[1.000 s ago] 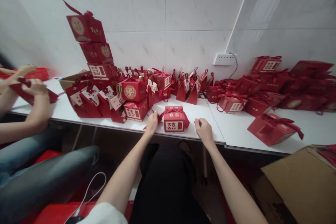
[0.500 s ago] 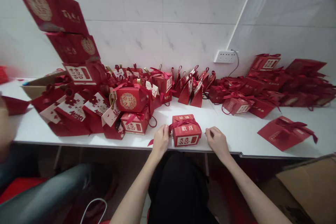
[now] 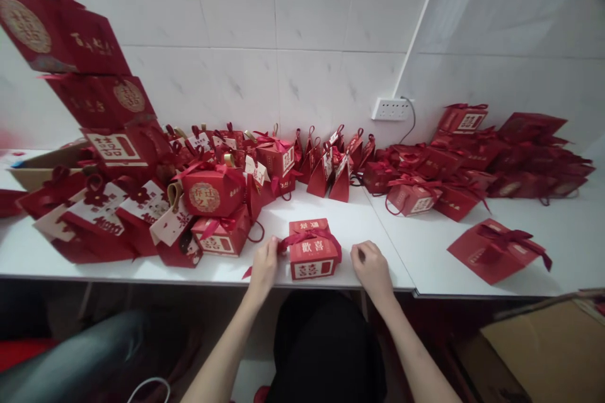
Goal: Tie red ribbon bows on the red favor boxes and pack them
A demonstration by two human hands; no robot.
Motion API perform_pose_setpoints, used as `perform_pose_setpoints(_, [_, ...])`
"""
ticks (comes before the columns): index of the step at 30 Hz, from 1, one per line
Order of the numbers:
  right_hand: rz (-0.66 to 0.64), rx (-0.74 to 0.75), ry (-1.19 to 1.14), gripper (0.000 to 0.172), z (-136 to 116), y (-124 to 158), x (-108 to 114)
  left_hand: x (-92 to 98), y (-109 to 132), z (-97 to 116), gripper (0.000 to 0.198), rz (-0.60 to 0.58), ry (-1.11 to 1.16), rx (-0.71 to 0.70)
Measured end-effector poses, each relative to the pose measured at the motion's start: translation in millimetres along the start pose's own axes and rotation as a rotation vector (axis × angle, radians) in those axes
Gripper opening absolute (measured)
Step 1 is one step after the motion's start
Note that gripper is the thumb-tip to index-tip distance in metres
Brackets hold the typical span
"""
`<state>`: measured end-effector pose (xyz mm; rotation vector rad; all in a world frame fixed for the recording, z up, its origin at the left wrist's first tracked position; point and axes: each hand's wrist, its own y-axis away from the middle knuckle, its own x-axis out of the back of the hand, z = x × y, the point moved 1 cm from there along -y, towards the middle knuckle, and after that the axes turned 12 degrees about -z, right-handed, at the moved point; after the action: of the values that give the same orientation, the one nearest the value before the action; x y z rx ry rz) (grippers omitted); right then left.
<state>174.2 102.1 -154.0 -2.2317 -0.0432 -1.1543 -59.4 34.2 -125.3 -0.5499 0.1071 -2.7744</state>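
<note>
A small red gift box [image 3: 312, 259] with gold and white lettering sits near the table's front edge, a dark red ribbon [image 3: 309, 237] tied round it. At its left side my left hand [image 3: 265, 266] is closed on the ribbon, and a ribbon tail shows left of the wrist. My right hand [image 3: 372, 269] rests on the table a little right of the box, apart from it. Its fingers are curled together, and what they hold, if anything, is too small to make out.
Tall stacked red boxes [image 3: 113, 101] and gift bags [image 3: 99, 220] crowd the left. Peaked boxes [image 3: 340, 179] stand at the back, with a pile of red boxes [image 3: 472, 157] behind right. A single box [image 3: 494, 252] lies at right. An open cardboard carton [image 3: 543, 340] is below.
The camera view has turned slightly right and up, so everything appears farther left and lower. The hand of the person at left has gone out of view. My hands keep much the same pose beside the box.
</note>
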Motion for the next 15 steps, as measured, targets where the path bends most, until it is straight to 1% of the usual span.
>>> perform_pose_setpoints(3, [0.001, 0.025, -0.019, 0.027, 1, 0, 0, -0.2, 3, -1, 0.038, 0.067, -0.008, 0.011])
perform_pose_setpoints(6, [0.022, 0.039, -0.064, 0.030, 1, -1, 2, 0.4, 7, 1, 0.038, 0.106, -0.039, -0.001])
perform_pose_setpoints(11, [0.060, 0.044, -0.108, 0.038, 0, -1, 4, 1.4, 10, 6, 0.041, 0.123, -0.074, -0.036])
perform_pose_setpoints(15, [0.047, 0.071, -0.093, 0.043, 0, 1, 4, -0.5, 11, 5, 0.042, 0.121, -0.040, -0.043])
